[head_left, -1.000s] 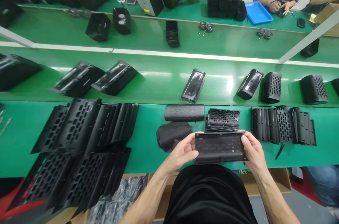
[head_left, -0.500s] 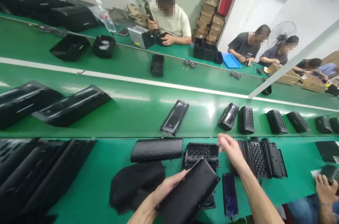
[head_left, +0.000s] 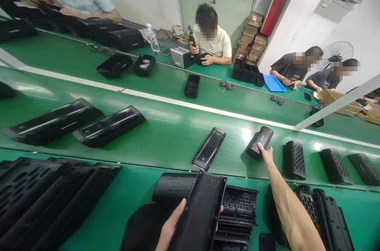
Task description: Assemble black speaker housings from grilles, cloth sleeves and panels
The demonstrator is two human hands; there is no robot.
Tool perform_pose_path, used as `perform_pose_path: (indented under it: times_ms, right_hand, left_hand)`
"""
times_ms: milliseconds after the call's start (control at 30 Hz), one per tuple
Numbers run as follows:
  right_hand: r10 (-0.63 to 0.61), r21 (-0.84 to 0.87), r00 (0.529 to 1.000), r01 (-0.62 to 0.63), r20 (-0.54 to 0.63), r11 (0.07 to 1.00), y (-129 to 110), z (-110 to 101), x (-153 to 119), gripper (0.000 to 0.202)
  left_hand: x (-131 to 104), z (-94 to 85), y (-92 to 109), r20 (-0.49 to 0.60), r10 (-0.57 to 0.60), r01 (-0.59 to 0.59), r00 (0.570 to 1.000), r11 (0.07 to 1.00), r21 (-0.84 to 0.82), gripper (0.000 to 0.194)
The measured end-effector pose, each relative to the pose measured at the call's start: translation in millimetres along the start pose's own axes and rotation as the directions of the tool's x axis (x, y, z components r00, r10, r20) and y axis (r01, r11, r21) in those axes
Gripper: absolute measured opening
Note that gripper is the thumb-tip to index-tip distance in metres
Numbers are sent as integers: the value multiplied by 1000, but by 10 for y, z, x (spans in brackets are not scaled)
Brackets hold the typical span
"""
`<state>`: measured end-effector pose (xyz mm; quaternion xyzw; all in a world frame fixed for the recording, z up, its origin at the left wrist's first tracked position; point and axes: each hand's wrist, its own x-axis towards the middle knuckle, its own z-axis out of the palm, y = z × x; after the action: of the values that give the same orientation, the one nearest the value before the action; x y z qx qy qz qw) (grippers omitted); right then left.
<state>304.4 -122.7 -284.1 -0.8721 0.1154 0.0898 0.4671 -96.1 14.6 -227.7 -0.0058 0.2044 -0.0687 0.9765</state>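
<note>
My left hand [head_left: 170,225] is closed around a long black plastic cover [head_left: 200,213], its flat, smooth face towards me and small screw holes along its rim. Farther forward, my right hand [head_left: 266,154] grips the near end of a black speaker casing [head_left: 263,137] on the green belt, thumb on its top. Left of that casing lies another black casing [head_left: 209,148] with a glossy panel. Beneath the cover in my left hand, a stack of perforated black covers [head_left: 240,203] is partly hidden.
More perforated casings [head_left: 295,160] stand along the belt to the right. Loose covers [head_left: 329,211] lie near my right forearm, beside a phone [head_left: 267,242]. Large black covers [head_left: 53,203] fill the left side. Across the belt, a person [head_left: 212,43] works behind a white rail [head_left: 178,102].
My right hand has reached forward onto the casing on the belt, which now shows a different side. The cover in my left hand has turned more upright. The view has shifted.
</note>
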Motion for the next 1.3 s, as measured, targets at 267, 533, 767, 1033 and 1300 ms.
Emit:
perform_pose_path:
  times_ms: [267, 533, 767, 1033, 1300]
  right_hand:
    - [-35, 174, 975, -5, 221, 985, -459, 13, -250, 92]
    - [-291, 98, 746, 293, 599, 951, -810, -1237, -1759, 109]
    - [-466, -96, 559, 703, 686, 704, -819, -1416, -2599, 95]
    - [-514, -187, 582, 756, 630, 627, -773, -1421, -2756, 90]
    - [-491, -222, 550, 787, 675, 576, -868, -1500, -2710, 92]
  left_hand:
    - [295, 99, 9, 181, 181, -189, 967, 982, 27, 75]
    - [702, 33, -64, 275, 339, -370, 900, 927, 68, 52]
    - [717, 489, -201, 471, 353, -464, 808, 874, 142, 71]
    - [729, 587, -237, 517, 333, -460, 789, 877, 136, 67]
    - [689, 696, -184, 550, 291, -457, 783, 869, 191, 70]
